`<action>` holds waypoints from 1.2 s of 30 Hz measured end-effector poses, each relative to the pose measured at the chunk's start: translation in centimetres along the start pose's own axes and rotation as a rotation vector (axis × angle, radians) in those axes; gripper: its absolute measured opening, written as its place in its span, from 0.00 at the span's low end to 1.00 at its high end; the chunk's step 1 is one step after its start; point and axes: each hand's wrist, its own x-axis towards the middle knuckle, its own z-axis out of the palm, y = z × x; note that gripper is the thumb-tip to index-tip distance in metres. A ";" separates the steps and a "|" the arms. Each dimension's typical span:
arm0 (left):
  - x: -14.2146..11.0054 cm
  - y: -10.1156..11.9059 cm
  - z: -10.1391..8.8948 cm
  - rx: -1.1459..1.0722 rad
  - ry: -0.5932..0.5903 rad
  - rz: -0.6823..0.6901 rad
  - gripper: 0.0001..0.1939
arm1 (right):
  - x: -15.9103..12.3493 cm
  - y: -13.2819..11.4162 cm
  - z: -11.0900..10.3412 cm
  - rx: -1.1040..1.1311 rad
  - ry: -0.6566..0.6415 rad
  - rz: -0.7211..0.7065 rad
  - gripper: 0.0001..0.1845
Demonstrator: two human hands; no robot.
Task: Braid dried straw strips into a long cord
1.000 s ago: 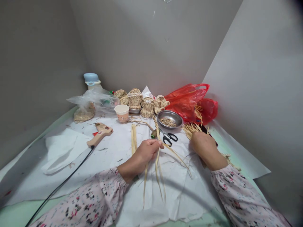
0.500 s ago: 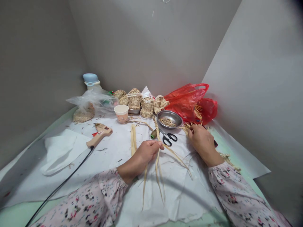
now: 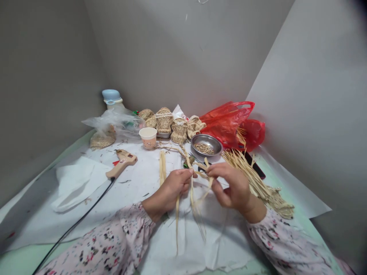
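Observation:
My left hand [image 3: 172, 189] pinches a straw braid [image 3: 185, 153] between thumb and fingers, at the point where it splits into loose strands. Those loose strands [image 3: 195, 210] hang down over the white cloth. Close by on the right, my right hand [image 3: 233, 187] has a straw strand [image 3: 207, 164] between thumb and fingers, its short end sticking up. Behind the hands lie scissors [image 3: 201, 168], mostly hidden, and a small dark green spool [image 3: 189, 162]. A bundle of straw [image 3: 255, 179] rests to the right of my right hand.
A metal bowl [image 3: 219, 149] with straw bits and a paper cup [image 3: 148, 139] stand farther back. Several woven straw pieces [image 3: 164, 121] line the wall beside a red plastic bag [image 3: 220, 126]. At left lie a glue gun [image 3: 122, 164] with its cord and a white sheet [image 3: 74, 179].
My right hand has moved left from the straw bundle to beside my left hand, bringing a strand and uncovering the bundle. My left hand keeps its pinch; the hanging strands have shifted.

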 end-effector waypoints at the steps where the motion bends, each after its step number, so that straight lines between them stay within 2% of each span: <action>1: 0.0 0.0 0.0 -0.028 0.001 -0.002 0.17 | -0.2 -0.3 0.3 -0.009 -0.085 -0.092 0.11; 4: 0.0 0.3 0.2 -0.062 0.007 -0.011 0.19 | -0.5 -1.1 1.1 -0.031 -0.297 -0.245 0.08; 7: -0.1 0.5 0.4 -0.045 -0.004 -0.014 0.20 | -0.3 -1.9 1.4 -0.023 -0.388 -0.281 0.10; 13: -0.2 0.6 0.4 -0.037 0.005 0.006 0.20 | 0.3 -2.3 1.2 0.074 -0.395 -0.277 0.21; 16: -0.1 0.4 0.4 -0.046 0.032 -0.015 0.19 | 0.1 -2.5 1.2 0.109 -0.374 -0.311 0.18; 19: -0.1 0.3 0.4 -0.074 0.043 -0.014 0.18 | -0.6 -2.2 1.4 0.099 -0.297 -0.300 0.15; 23: -0.1 0.3 0.3 -0.153 -0.001 -0.026 0.17 | -1.4 -0.8 2.0 0.032 -0.097 -0.210 0.23; 26: 0.0 0.4 0.3 -0.161 0.001 -0.025 0.15 | -1.3 0.3 2.6 -0.061 0.059 0.011 0.22; 28: 0.0 0.3 0.3 -0.141 0.009 -0.015 0.15 | -1.0 0.8 3.0 -0.088 0.063 0.163 0.17; 30: 0.0 0.3 0.3 -0.121 0.008 -0.010 0.15 | -0.6 1.0 3.3 -0.072 0.025 0.252 0.13; 36: -0.1 0.1 0.3 -0.071 0.002 0.013 0.17 | -0.5 1.2 3.8 0.004 -0.037 0.342 0.10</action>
